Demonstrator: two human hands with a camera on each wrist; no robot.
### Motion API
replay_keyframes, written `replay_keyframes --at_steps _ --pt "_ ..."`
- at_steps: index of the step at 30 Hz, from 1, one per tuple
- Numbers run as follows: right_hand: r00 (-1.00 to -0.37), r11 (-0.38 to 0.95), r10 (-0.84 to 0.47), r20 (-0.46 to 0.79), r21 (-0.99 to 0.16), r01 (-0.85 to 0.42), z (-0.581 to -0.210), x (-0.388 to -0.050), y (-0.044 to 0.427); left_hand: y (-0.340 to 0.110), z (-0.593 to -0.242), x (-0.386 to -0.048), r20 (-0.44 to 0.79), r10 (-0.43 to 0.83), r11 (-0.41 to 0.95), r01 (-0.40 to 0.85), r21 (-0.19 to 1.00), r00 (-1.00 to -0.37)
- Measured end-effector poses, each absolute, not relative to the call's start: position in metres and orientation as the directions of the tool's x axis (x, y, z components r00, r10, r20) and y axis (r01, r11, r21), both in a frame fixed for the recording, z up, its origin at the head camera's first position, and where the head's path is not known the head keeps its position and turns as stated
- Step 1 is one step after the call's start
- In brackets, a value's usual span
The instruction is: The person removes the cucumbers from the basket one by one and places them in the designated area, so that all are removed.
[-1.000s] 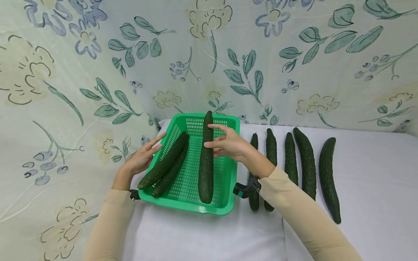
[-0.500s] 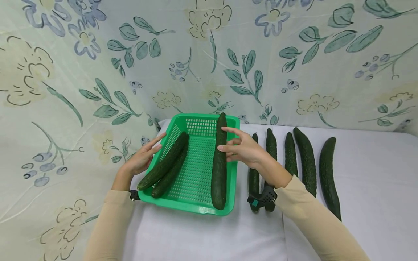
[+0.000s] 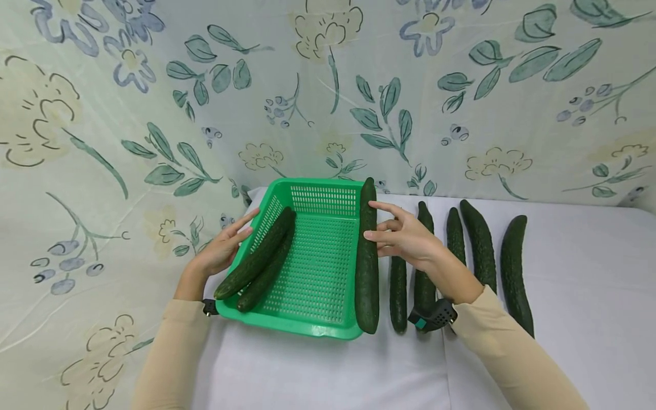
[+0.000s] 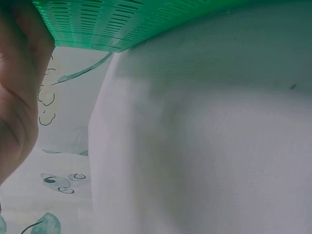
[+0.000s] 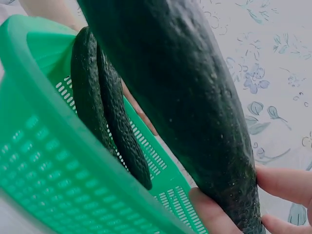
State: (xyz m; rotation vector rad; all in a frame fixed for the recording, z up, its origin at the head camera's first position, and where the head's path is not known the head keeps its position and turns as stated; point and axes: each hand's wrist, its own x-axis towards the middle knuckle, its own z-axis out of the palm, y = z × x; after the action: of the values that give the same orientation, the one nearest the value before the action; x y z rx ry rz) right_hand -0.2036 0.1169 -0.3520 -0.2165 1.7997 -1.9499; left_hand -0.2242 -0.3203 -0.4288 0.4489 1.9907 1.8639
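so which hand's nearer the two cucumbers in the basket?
Left: the left hand is at the basket, beside those two cucumbers; the right hand is on the opposite side, holding another cucumber.

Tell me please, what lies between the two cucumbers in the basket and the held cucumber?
In the head view, only the bare inside of the green basket shows between the two cucumbers and the held cucumber.

The basket [image 3: 318,267] offers room between two cucumbers [image 3: 258,256] and the held cucumber [image 3: 367,279], apparently above its right side.
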Motion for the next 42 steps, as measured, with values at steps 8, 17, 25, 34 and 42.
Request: replay_keyframes --at_steps 8,17,25,34,42 --pt "-0.897 -0.02 -0.393 -0.201 -0.974 0.226 -0.357 -0.204 0.135 -0.321 -0.428 -0.225 -0.054 0.482 0.051 -0.033 0.998 -0.875" --pt "-0.911 -0.011 -0.335 -0.239 -0.966 0.258 -0.36 -0.204 0.154 -0.321 -0.427 -0.225 -0.048 0.491 0.034 -0.035 0.999 -0.87" --pt "-0.922 -0.036 -0.311 -0.231 -0.966 0.255 -0.361 -0.201 0.172 -0.321 -0.426 -0.221 -0.057 0.484 0.031 -0.048 0.998 -0.873" --pt "-0.927 0.012 -0.299 -0.226 -0.972 0.233 -0.357 -0.197 0.202 -0.321 -0.428 -0.222 -0.057 0.478 0.045 -0.041 0.998 -0.876" --pt "-0.931 -0.003 -0.291 -0.22 -0.973 0.23 -0.36 -0.196 0.227 -0.319 -0.428 -0.224 -0.055 0.478 0.049 -0.036 0.998 -0.877"
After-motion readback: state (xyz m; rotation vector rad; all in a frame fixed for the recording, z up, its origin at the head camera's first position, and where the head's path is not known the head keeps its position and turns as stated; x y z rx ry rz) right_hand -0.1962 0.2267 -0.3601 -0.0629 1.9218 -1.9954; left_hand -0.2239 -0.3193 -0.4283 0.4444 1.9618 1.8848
